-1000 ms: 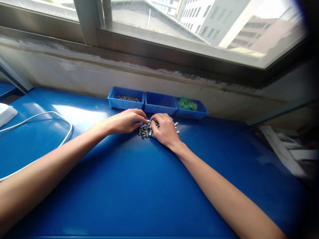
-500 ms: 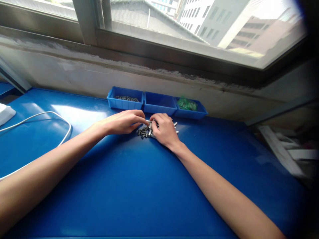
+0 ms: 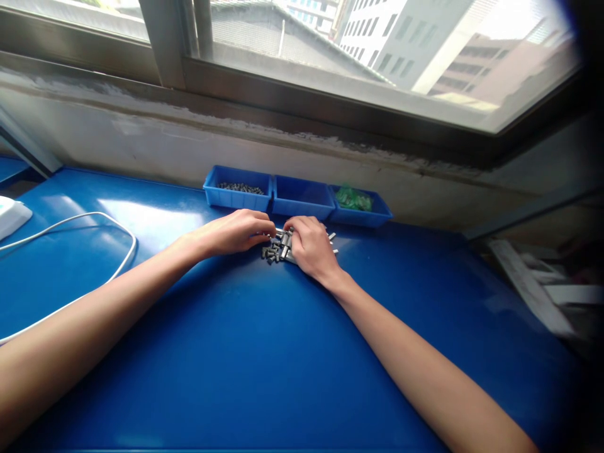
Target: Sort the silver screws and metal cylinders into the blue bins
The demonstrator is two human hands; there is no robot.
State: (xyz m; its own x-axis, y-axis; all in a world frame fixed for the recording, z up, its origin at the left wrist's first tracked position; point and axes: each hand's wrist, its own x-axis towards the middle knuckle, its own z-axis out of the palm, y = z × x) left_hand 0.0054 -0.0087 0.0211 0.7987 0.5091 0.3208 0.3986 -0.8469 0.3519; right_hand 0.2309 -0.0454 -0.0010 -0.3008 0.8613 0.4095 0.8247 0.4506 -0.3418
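Note:
A small pile of dark screws or bolts (image 3: 270,252) lies on the blue table, beside silvery metal bars (image 3: 285,251). My left hand (image 3: 236,233) is at the left edge of this pile. Its fingers are bent, with thumb and forefinger close together near the metal pieces; whatever may be between the tips is too small to make out. My right hand (image 3: 311,245) curls over the metal bars from the right, its thumb and fingers around them. Bar ends stick out past its knuckles on the right, and the palm hides the rest.
Three joined blue bins (image 3: 302,204) stand at the wall: the left holds many small dark metal parts (image 3: 240,188), the right a green plastic bag (image 3: 353,198). A white cable (image 3: 127,251) and part of a white device (image 3: 14,217) lie at left.
My left hand has drawn back slightly to the left, its forefinger now bent where it had reached out to the metal pieces. My right hand stays over the bars.

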